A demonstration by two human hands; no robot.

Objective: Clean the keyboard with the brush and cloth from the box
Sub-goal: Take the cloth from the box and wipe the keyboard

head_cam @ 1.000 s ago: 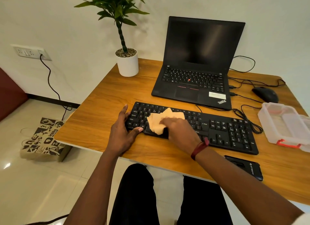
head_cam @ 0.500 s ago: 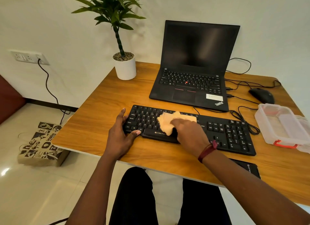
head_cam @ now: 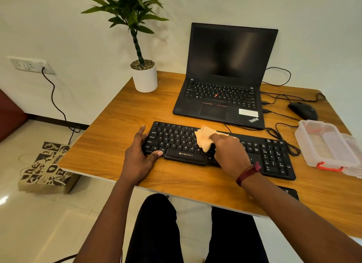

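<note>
Wooden tabletop carries the black keyboard near its front edge, and the cloth lies crumpled on the middle keys. The right grip, a bare hand, has its fingers laid over the cloth. It presses the cloth down and, as far as shows, is not clamped round it. The left grip is apart: straight fingers rest against the keyboard's left end and the thumb on its near edge, steadying it.

Judging by this, the wiping is mid-way. The cloth sits about centre, with the number pad on the right yet to be covered. I see no brush, so I cannot tell whether brushing is done.

To the right, the clear box stands open. Behind the keyboard are a laptop, a mouse and a potted plant.
</note>
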